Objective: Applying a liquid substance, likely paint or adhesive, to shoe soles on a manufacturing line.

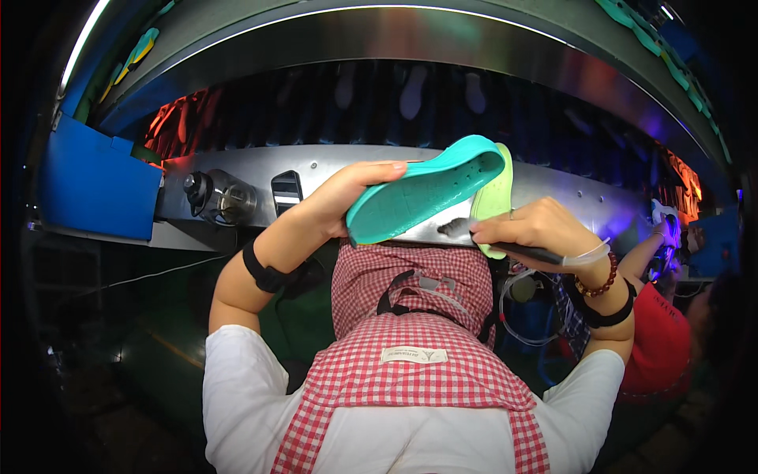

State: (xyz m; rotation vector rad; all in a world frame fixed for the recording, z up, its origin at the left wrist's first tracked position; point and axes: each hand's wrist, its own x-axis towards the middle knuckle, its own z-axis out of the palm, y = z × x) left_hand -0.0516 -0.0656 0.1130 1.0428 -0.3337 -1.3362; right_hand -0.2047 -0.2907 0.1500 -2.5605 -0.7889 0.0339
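A teal shoe sole (422, 193) with a raised rim is tilted so that its hollow inner side shows. My left hand (359, 186) grips it near its left end, thumb over the rim. In my right hand (541, 225) is a brush with a black handle (530, 253); a thin clear tube runs from the handle past my wrist. The brush's dark bristles (455, 228) point left, just below the teal sole, and look apart from it. Behind the sole's right end, a light green sole (496, 193) lies on the metal ledge, partly hidden by the teal one and my right hand.
On the metal ledge (316, 158) stand a clear jar with a black top (221, 197) and a dark phone-like object (287, 192). Beyond it, a dark conveyor (371, 110) carries several soles. A blue box (99, 178) is at left. Another person in red (655, 340) works at right.
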